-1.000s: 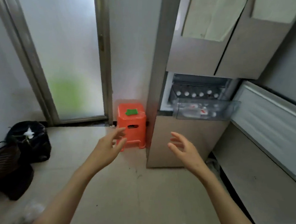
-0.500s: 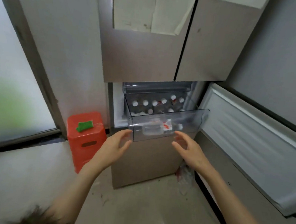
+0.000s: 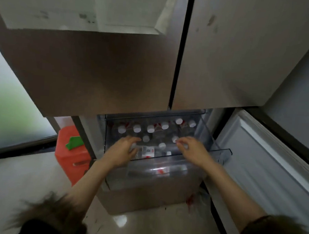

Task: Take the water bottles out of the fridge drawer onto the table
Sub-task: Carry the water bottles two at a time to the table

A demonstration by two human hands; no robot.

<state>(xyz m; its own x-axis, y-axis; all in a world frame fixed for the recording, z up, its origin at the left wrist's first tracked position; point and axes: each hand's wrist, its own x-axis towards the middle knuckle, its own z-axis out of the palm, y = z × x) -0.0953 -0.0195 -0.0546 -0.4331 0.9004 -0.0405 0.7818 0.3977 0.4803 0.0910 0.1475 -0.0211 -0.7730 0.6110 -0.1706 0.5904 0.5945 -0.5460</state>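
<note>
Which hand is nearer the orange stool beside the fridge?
Left. The left hand reaches into the drawer on the side toward the orange stool; the right hand is on the drawer's far side.

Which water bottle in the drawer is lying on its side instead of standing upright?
The bottle with the red-and-white label at the drawer's front, beside the left hand. It shows its side; the other bottles show only white caps from above.

Count on inspection: nine white bottle caps [image 3: 151,128] visible upright in one clear fridge drawer [image 3: 222,154]; further bottles lying flat, number indistinct. Two hands, left hand [image 3: 124,150] and right hand [image 3: 193,150]. One orange stool [image 3: 70,158] at nine o'clock of the drawer.
</note>
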